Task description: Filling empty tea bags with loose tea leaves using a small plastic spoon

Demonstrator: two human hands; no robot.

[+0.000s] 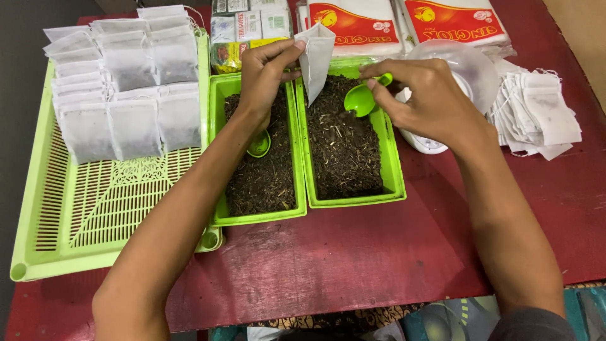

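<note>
Two hands over two green trays of dried leaves: left hand (265, 69) pinched empty filter bag (315, 57) open; right hand (429, 95) gripped green scoop (361, 99) above right tray (394, 170), for filling.

Empty white filter bag (315, 55) upright beside tilted green scoop (361, 98)

Bare forearms; perhaps dark sleeve, right.

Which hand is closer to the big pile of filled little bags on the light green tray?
Left. The left hand holds an empty paper bag just right of the filled bags on the slotted tray. The right hand, holding a green scoop, is farther right, beyond both trays of dark leaves.
</note>
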